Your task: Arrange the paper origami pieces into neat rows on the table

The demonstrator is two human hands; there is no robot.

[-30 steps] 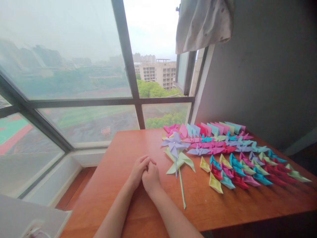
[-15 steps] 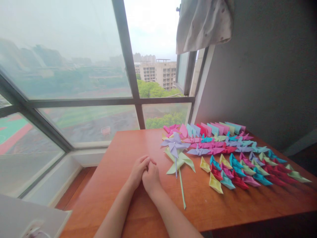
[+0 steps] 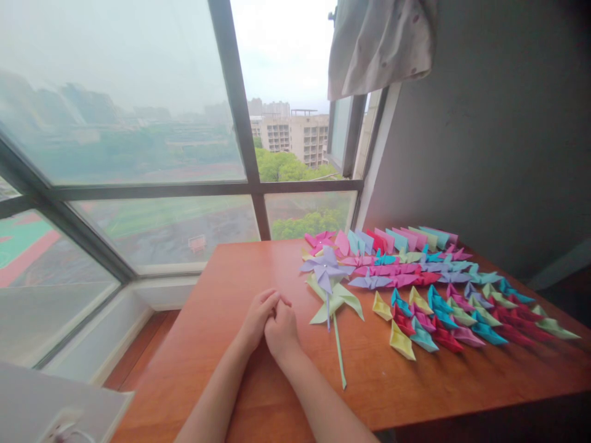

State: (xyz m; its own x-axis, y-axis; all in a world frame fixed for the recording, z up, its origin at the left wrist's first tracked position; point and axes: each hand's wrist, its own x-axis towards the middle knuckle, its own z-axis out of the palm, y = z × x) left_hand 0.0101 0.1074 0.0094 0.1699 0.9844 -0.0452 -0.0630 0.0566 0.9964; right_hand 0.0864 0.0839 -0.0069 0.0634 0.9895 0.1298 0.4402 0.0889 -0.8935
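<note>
My left hand (image 3: 260, 317) and my right hand (image 3: 281, 331) rest clasped together on the brown wooden table (image 3: 207, 289). The fingers of both are closed, folded against each other, and no object shows in them. Just right of my right hand lie a pale green paper pinwheel (image 3: 341, 298) with a green stick and, overlapping it, a lilac pinwheel (image 3: 327, 267). A pink pinwheel (image 3: 320, 241) lies behind them, with a bit of yellow paper (image 3: 305, 253) beside it.
Several folded paper boats (image 3: 446, 338) stand in rows on the table's right side. Behind them are rows of folded paper pieces (image 3: 397, 271) and upright paper planes (image 3: 406, 239). Windows (image 3: 152, 227) border the left and back; a curtain (image 3: 381, 49) hangs by the grey wall (image 3: 484, 123).
</note>
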